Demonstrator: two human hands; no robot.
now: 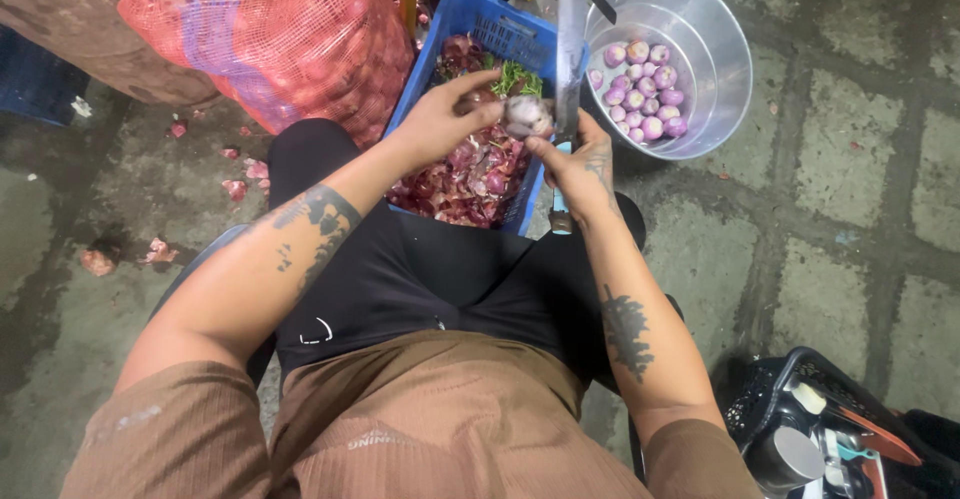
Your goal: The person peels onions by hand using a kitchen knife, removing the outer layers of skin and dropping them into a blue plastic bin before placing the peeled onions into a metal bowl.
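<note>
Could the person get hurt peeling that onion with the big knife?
Possibly. The right hand holds the knife blade-up, very close to the fingers of the left hand gripping the onion; a slip might nick them. Also, the onion is held over the blue crate of peels, so if dropped it could land among the scraps instead of the metal tub.

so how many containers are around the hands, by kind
blue plastic crate: 1
metal tub: 1
red mesh sack: 1
black basket: 1
total: 4
</note>
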